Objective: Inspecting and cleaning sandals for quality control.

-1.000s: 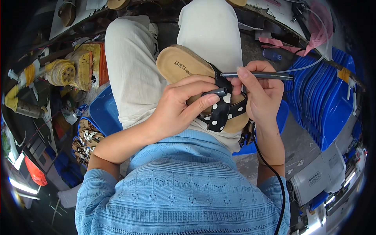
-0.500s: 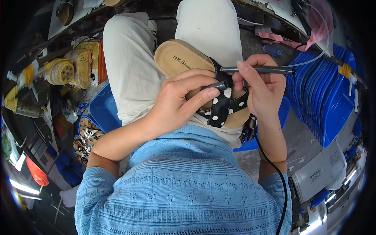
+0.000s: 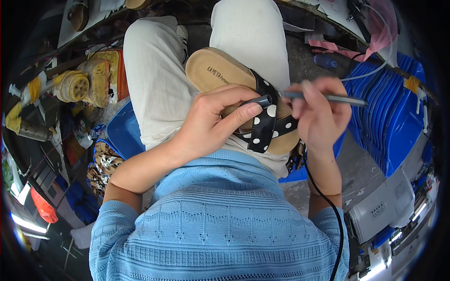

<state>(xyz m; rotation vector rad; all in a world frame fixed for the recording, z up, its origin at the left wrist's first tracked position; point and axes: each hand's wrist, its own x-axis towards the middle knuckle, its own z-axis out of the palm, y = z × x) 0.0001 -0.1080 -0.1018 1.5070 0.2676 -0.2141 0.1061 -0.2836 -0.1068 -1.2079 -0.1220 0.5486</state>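
Note:
A tan sandal [image 3: 220, 72] with a black strap dotted white [image 3: 265, 124] lies on my right thigh. My left hand [image 3: 211, 124] grips the sandal, with the thumb and forefinger pinching the strap near its upper end. My right hand [image 3: 321, 117] holds a thin grey pen-like tool [image 3: 328, 98] with a black cord [image 3: 335, 220]; its tip touches the strap beside my left fingertips. I wear pale trousers and a light blue knitted top.
A stack of blue plastic trays [image 3: 391, 117] stands at the right. Yellow machine parts [image 3: 86, 84] and clutter lie at the left. More sandals [image 3: 103, 164] sit in a blue bin at lower left. A grey box [image 3: 379, 210] lies at lower right.
The view has shifted a little, and both hands with the sandal now sit slightly higher. My right hand has drawn the tool a bit to the right along the strap.

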